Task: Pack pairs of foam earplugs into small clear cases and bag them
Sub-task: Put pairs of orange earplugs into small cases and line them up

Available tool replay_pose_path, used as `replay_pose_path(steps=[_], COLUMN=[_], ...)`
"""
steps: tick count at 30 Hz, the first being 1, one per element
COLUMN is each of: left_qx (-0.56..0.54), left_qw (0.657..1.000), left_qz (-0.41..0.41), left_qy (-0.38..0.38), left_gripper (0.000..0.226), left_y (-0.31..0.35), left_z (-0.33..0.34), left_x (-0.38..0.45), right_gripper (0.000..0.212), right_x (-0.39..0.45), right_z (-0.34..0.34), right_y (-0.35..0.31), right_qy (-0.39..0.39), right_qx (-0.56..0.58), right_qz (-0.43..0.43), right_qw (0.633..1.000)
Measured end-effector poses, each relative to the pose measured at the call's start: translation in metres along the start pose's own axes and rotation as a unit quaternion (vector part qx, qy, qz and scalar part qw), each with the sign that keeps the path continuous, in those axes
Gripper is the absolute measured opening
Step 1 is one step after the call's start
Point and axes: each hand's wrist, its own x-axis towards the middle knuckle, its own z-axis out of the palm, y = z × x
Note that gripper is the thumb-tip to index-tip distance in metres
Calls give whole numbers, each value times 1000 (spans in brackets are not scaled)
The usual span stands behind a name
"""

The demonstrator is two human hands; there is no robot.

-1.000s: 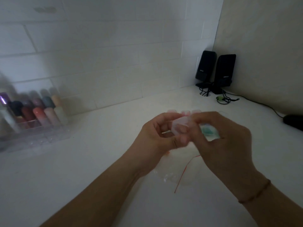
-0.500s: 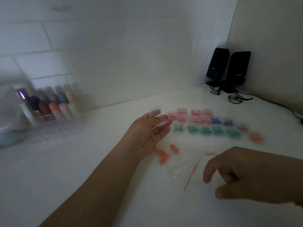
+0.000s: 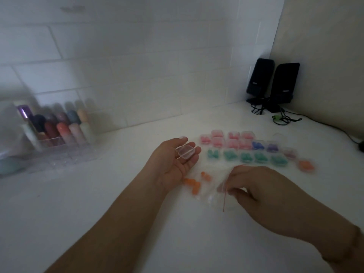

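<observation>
My left hand [image 3: 174, 162] lies palm up over the counter with a small clear case [image 3: 186, 151] resting on its straight fingers. Below it, loose orange earplugs [image 3: 194, 185] lie inside a clear zip bag [image 3: 214, 196] with a red seal line. My right hand [image 3: 262, 191] pinches the bag's red-lined edge with curled fingers. Behind the bag stand rows of filled cases: pink [image 3: 232, 139], green [image 3: 246, 157], blue [image 3: 258, 145], purple [image 3: 272, 147] and orange [image 3: 306, 165].
A clear organiser with coloured bottles [image 3: 59, 133] stands at the left against the tiled wall. Two black speakers [image 3: 273, 83] with cables [image 3: 283, 119] sit in the back right corner. A dark object [image 3: 361, 145] lies at the right edge.
My hands have parted. The left now carries the clear case on an open palm. The right has dropped to the bag and pinched its red edge.
</observation>
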Motion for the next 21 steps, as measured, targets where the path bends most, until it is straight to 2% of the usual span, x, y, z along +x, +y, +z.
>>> replay_pose_path(steps=[2, 6, 12, 14, 17, 21], left_qx=[1, 13, 39, 43, 44, 44], left_qw=[1000, 1000, 999, 999, 999, 999], left_qz=[0, 4, 12, 13, 10, 17], left_qy=[-1, -8, -17, -17, -13, -15], left_gripper=[12, 16, 16, 16, 17, 18], left_y=[0, -1, -1, -1, 0, 1], left_z=[0, 0, 1, 2, 2, 2], left_x=[0, 1, -2, -3, -4, -5], right_gripper=[30, 39, 56, 53, 48, 16], right_x=[0, 1, 7, 8, 3, -11], right_z=[6, 13, 32, 37, 22, -28], right_y=[-2, -7, -3, -4, -2, 5], right_qy=[1, -46, -11, 11, 35, 8], right_qx=[-30, -37, -54, -87, -71, 76], right_qz=[-11, -25, -10, -15, -7, 23], right_qw=[999, 998, 998, 996, 997, 997])
